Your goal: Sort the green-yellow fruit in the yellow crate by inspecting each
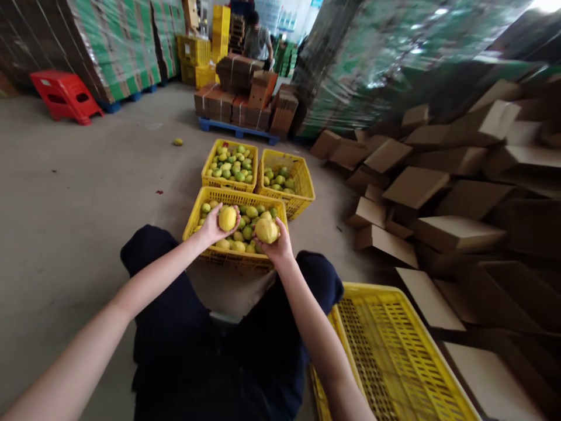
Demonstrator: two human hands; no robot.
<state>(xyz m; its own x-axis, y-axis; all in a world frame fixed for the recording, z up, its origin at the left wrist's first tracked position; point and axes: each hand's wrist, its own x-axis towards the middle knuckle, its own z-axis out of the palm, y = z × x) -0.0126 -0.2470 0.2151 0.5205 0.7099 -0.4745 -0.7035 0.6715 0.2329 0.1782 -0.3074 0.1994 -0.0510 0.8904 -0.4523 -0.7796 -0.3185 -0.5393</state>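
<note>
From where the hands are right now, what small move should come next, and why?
Probably a slight turn of the right-hand lemon in the right hand, to show its underside. The left hand cradles the left-hand lemon, both fruits are held up over the nearest fruit-filled yellow crate, and their undersides are out of view.

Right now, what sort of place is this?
Likely a fruit-packing warehouse: yellow crates of fruit, heaped cardboard boxes, and strapped cardboard stacks on a blue pallet.
</note>
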